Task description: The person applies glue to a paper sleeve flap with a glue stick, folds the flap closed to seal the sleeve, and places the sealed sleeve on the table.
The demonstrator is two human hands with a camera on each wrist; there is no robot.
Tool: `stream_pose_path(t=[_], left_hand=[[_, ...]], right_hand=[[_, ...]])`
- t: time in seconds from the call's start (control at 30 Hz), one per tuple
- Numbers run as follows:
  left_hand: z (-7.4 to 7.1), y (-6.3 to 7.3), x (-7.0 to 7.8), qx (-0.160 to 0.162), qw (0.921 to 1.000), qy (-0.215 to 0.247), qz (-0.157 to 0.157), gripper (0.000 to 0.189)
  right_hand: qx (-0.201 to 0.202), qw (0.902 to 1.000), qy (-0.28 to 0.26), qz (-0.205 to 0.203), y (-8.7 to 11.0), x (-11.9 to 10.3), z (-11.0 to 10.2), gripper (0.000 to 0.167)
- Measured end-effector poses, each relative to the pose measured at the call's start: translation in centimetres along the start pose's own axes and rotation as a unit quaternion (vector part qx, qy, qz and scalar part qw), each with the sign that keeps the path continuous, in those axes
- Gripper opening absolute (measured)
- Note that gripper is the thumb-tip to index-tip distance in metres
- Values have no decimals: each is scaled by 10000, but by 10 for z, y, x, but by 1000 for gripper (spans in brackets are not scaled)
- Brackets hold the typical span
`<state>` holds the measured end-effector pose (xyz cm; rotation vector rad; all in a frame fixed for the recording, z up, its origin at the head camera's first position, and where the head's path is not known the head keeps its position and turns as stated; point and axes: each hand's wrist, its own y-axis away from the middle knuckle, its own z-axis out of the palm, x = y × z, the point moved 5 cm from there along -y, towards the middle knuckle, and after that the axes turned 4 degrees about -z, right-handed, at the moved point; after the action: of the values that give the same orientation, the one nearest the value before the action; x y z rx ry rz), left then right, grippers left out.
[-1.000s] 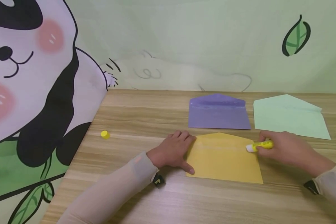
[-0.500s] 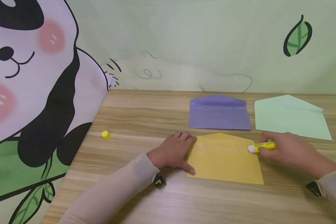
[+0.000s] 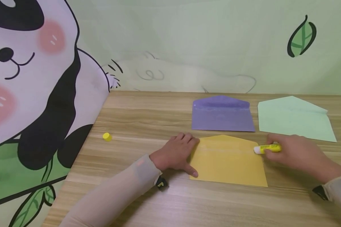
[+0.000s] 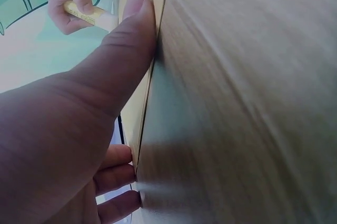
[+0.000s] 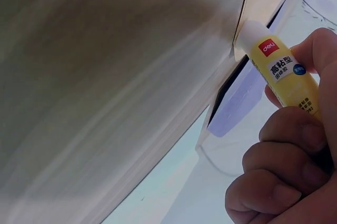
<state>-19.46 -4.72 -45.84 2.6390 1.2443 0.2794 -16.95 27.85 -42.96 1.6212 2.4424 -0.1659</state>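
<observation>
A yellow envelope (image 3: 227, 164) lies on the table with its pointed flap opened away from me. My left hand (image 3: 176, 153) rests on its left edge, fingers spread; in the left wrist view the thumb (image 4: 134, 40) lies along the paper. In my right hand (image 3: 299, 154) I grip a yellow glue stick (image 3: 272, 148), uncapped. Its white end touches the envelope near the right end of the flap crease, as the right wrist view shows the glue stick (image 5: 281, 69) meeting the paper. A faint pale streak runs along the crease.
Behind the yellow envelope lie a purple envelope (image 3: 223, 118) and a mint green envelope (image 3: 294, 119), flaps opened. A small yellow cap (image 3: 107, 136) stands near the left edge of the wooden table (image 3: 136, 119). A panda-printed cloth (image 3: 187, 41) hangs behind the table.
My right hand has moved slightly right with the glue stick, its tip sliding toward the envelope's right edge. The left hand and the envelopes stay in place.
</observation>
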Motion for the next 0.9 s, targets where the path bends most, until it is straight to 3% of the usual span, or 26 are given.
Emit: stream_pose_path(t=[0.37,0.9], left_hand=[[1,-1,0,8,10000,-27,-15,123],[-3,1,3,-56,9998,-171,-7,119]], right_hand=[[-45,9997,-214,92,4,7,1,18],[936,9955,93,-107,11,3,-6,18]])
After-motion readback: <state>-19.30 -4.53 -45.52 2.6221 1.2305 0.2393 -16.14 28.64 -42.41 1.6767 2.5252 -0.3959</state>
